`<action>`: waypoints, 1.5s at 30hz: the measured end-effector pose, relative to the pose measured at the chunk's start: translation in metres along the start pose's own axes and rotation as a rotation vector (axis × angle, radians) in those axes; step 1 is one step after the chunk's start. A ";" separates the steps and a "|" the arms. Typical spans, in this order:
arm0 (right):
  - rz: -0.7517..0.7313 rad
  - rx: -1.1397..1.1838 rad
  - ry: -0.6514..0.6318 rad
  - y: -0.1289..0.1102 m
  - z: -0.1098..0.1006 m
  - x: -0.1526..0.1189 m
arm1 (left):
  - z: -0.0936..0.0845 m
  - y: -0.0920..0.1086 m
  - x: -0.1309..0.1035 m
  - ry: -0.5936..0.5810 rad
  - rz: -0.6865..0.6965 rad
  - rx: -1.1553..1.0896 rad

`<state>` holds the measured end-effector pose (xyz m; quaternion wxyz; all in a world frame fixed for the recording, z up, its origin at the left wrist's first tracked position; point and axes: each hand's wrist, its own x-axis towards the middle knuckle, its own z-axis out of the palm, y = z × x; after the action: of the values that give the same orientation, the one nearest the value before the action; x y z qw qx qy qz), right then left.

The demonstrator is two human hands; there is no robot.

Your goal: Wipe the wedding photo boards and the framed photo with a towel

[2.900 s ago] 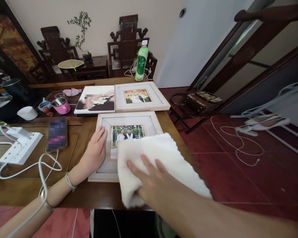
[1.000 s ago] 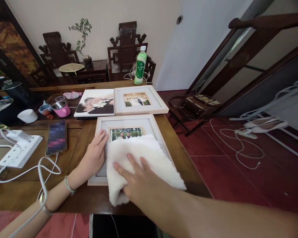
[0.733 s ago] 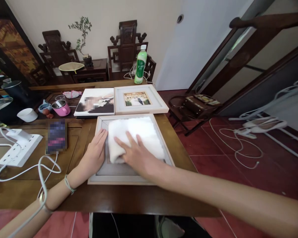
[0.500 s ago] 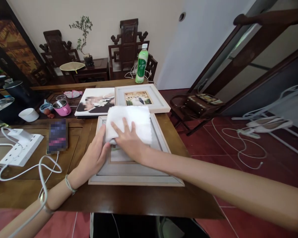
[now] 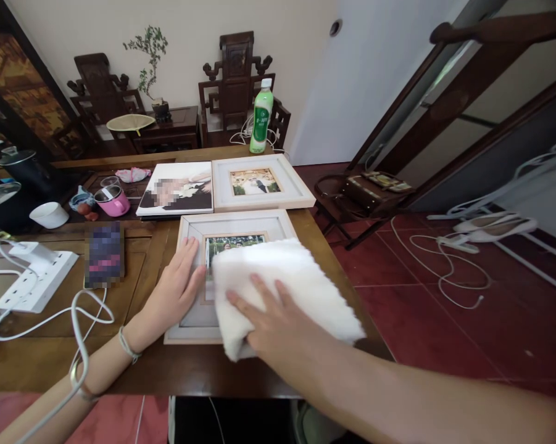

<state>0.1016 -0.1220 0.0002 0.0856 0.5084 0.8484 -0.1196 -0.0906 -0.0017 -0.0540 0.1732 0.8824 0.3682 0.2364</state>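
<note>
A pale wooden picture frame (image 5: pixel 195 318) lies flat on the table, with a photo (image 5: pixel 229 239) in its middle. My left hand (image 5: pixel 173 293) rests on the frame's left side, fingers stretched out. Under my right hand (image 5: pixel 282 320) is a white fluffy cloth (image 5: pixel 319 280), pressed down over the lower right of the frame. The cloth hides that part of the frame and some of the photo, and it hangs past the frame's right and front edges. My right fingers are spread on top of the cloth, the thumb partly hidden.
Behind lie another framed photo (image 5: pixel 300 194) and a photo panel (image 5: pixel 152 194). A green bottle (image 5: pixel 261 120) stands at the table's back. On the left are a pink cup (image 5: pixel 115 203), a white cup (image 5: pixel 50 216), a phone (image 5: pixel 104 254) and a power strip (image 5: pixel 41 290) with cables.
My right hand and the cloth have slid from the frame's upper part toward me and to the right, uncovering the photo's top. The cloth lies more spread out. My left hand stays nearly still.
</note>
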 end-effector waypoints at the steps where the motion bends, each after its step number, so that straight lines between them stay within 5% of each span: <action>1: 0.070 -0.005 -0.029 0.006 -0.001 -0.007 | 0.001 0.000 0.000 -0.003 0.011 0.028; 4: 0.219 -0.075 -0.043 0.024 -0.006 -0.023 | 0.004 -0.001 0.001 -0.028 0.044 0.091; 8: 0.246 -0.152 0.109 0.048 -0.014 -0.018 | 0.006 -0.003 0.001 -0.039 0.058 0.121; 12: 0.241 -0.166 0.266 0.066 -0.024 0.026 | 0.005 -0.003 0.002 -0.053 0.054 0.118; 18: 0.005 -0.143 0.227 0.049 -0.036 0.105 | 0.001 0.001 0.005 -0.021 0.077 0.098; 22: -0.028 -0.102 0.193 0.037 -0.044 0.118 | 0.001 0.001 0.005 -0.002 0.053 0.119; 28: 0.095 -0.178 0.088 0.057 -0.046 0.088 | 0.001 -0.001 0.004 -0.017 0.083 0.100; 37: 0.257 -0.340 0.139 0.110 -0.025 0.019 | 0.009 -0.016 -0.001 0.055 0.087 0.021; 45: 0.154 -0.209 0.142 0.052 0.008 -0.038 | 0.011 -0.020 0.000 0.069 0.091 0.002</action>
<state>0.1655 -0.1327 -0.0032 0.0871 0.5677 0.8185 0.0127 -0.0960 0.0106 -0.0731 0.1484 0.8897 0.3338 0.2739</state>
